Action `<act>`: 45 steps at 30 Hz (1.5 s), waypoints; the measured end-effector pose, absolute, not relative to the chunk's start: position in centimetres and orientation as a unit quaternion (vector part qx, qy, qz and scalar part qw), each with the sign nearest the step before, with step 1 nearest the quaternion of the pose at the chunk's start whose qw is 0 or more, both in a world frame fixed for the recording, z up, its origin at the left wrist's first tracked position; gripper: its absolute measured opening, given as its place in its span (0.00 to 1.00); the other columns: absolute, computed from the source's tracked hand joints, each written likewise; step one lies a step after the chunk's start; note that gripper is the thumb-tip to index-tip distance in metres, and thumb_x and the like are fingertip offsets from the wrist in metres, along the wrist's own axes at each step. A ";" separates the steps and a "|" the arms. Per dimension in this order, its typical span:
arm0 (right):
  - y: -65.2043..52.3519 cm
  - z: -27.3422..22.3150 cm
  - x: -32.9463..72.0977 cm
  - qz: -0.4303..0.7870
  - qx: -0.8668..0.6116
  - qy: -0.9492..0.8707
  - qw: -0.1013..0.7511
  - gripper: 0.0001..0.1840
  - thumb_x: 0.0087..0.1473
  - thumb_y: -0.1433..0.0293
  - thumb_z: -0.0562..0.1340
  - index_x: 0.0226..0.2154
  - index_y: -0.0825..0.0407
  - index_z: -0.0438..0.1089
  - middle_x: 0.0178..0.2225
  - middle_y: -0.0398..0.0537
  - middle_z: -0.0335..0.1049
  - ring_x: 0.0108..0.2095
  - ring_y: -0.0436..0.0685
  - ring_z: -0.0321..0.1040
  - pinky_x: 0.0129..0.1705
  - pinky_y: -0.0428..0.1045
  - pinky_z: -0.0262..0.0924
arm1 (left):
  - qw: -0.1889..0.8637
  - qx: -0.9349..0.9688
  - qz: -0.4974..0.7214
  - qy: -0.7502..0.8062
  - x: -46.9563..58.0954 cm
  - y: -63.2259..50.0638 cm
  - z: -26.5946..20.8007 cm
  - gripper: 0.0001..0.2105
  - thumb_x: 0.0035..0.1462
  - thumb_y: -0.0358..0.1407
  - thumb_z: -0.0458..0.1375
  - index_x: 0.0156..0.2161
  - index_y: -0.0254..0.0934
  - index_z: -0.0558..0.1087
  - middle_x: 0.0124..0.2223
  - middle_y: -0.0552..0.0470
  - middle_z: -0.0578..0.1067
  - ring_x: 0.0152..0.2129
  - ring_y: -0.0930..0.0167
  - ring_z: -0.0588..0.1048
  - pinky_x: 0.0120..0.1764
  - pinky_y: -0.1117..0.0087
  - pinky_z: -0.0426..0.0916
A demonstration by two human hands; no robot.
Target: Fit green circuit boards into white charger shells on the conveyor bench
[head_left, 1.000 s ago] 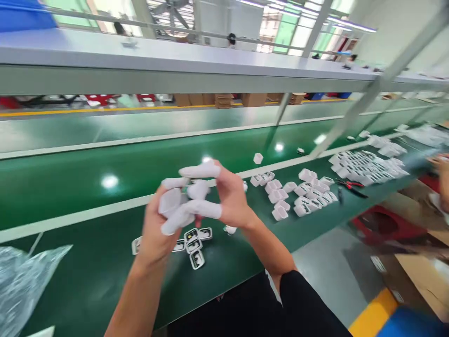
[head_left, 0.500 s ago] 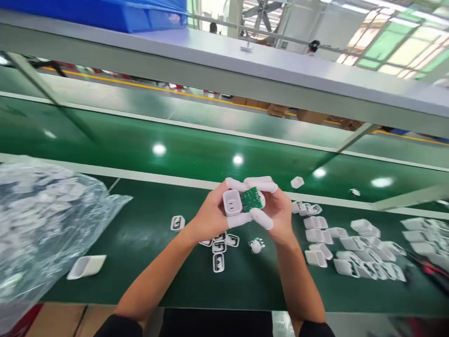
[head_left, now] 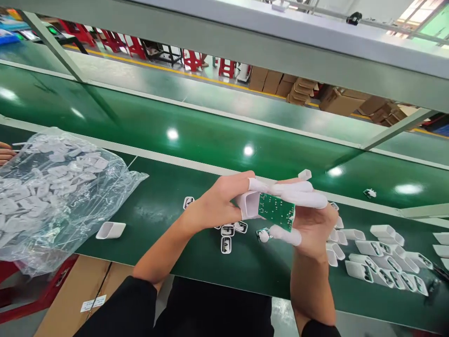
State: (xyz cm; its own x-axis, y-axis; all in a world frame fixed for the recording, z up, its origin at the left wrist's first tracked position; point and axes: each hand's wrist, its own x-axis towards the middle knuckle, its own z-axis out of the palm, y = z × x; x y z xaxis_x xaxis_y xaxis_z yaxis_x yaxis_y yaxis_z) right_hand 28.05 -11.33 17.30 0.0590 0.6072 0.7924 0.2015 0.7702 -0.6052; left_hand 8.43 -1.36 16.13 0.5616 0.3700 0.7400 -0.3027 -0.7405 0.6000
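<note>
To the right of the clear bag [head_left: 136, 179], above the table [head_left: 159, 210], a white case [head_left: 249, 206] is pinched between the thumb and fingers of the left hand [head_left: 217, 201]. Farther from the bag, a green circuit board [head_left: 277, 210] is gripped by the right hand [head_left: 314, 227], with covered fingers at its upper edge and the thumb below. Most of the board is seen outside the case; whether its edge has entered cannot be told, so the pair is judged unfinished. Parts are seen seated in several cases of the group [head_left: 359, 271] farthest right of the bag. One loose board [head_left: 263, 235] is left uncased, and a lone case [head_left: 111, 230] lies near the bag. The held board's dotted face is turned toward the camera, its long axis running away from the bag, dipping slightly. The held case's mouth is pointed away from the bag; its long axis is largely hidden by fingers.
</note>
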 end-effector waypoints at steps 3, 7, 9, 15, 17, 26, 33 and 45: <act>-11.1 16.7 28.3 0.157 -0.292 -0.678 0.656 0.35 0.50 0.64 0.87 0.60 0.37 0.85 0.48 0.50 0.89 0.45 0.68 0.85 0.43 0.65 0.84 | 0.349 0.814 0.464 0.007 8.5 -1.2 16.2 0.12 0.60 0.22 0.67 0.43 0.41 0.73 0.34 0.57 0.68 0.28 0.73 0.64 0.30 0.71 0.59; -11.0 16.4 28.5 0.144 -0.295 -0.693 0.642 0.36 0.50 0.66 0.87 0.61 0.37 0.85 0.49 0.49 0.90 0.47 0.68 0.85 0.43 0.64 0.83 | 0.355 0.824 0.441 0.019 8.3 -1.2 16.3 0.14 0.59 0.21 0.66 0.44 0.41 0.72 0.35 0.57 0.67 0.28 0.73 0.64 0.30 0.71 0.61; -10.9 16.5 28.5 0.141 -0.295 -0.699 0.636 0.37 0.50 0.66 0.87 0.61 0.38 0.84 0.50 0.50 0.90 0.48 0.68 0.85 0.44 0.64 0.83 | 0.358 0.827 0.432 0.028 8.1 -1.1 16.3 0.14 0.59 0.21 0.66 0.43 0.41 0.72 0.35 0.57 0.68 0.28 0.73 0.64 0.30 0.70 0.60; -11.0 16.5 28.3 0.142 -0.305 -0.701 0.629 0.39 0.47 0.65 0.88 0.61 0.36 0.84 0.49 0.49 0.90 0.49 0.69 0.85 0.45 0.66 0.84 | 0.367 0.828 0.421 0.040 8.0 -1.2 16.3 0.10 0.61 0.25 0.66 0.42 0.41 0.73 0.35 0.56 0.69 0.28 0.72 0.65 0.31 0.69 0.62; -11.1 16.5 28.3 0.142 -0.310 -0.700 0.627 0.38 0.48 0.65 0.88 0.61 0.36 0.85 0.49 0.50 0.90 0.49 0.70 0.84 0.44 0.67 0.84 | 0.369 0.833 0.410 0.050 8.0 -1.2 16.4 0.08 0.63 0.27 0.66 0.41 0.41 0.73 0.34 0.55 0.69 0.28 0.71 0.65 0.31 0.68 0.62; -11.3 16.1 28.4 0.133 -0.349 -0.692 0.618 0.36 0.46 0.61 0.89 0.57 0.34 0.85 0.45 0.48 0.89 0.46 0.70 0.85 0.42 0.67 0.84 | 0.362 0.841 0.398 0.060 7.9 -1.1 16.4 0.11 0.59 0.25 0.65 0.38 0.42 0.68 0.34 0.55 0.67 0.27 0.71 0.64 0.30 0.67 0.59; -11.3 15.9 28.4 0.149 -0.336 -0.690 0.624 0.38 0.48 0.62 0.88 0.61 0.33 0.84 0.45 0.48 0.88 0.47 0.70 0.83 0.43 0.67 0.83 | 0.360 0.839 0.404 0.060 8.0 -1.2 16.5 0.13 0.59 0.23 0.63 0.37 0.42 0.64 0.34 0.56 0.67 0.28 0.72 0.64 0.31 0.68 0.58; -11.2 16.5 28.3 0.110 -0.362 -0.697 0.609 0.31 0.51 0.62 0.85 0.57 0.34 0.86 0.42 0.48 0.87 0.44 0.68 0.82 0.38 0.64 0.80 | 0.363 0.843 0.392 0.066 8.0 -1.1 16.6 0.15 0.60 0.25 0.65 0.35 0.43 0.62 0.33 0.57 0.66 0.27 0.71 0.64 0.30 0.67 0.57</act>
State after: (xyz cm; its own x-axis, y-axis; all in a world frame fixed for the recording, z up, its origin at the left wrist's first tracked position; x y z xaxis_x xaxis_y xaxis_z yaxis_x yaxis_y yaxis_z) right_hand 28.28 -11.18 16.54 0.0035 0.6389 0.7693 0.3698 0.7140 -0.5946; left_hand 8.01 -1.11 16.60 0.6844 0.3950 0.6129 -0.1739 -0.7279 0.6633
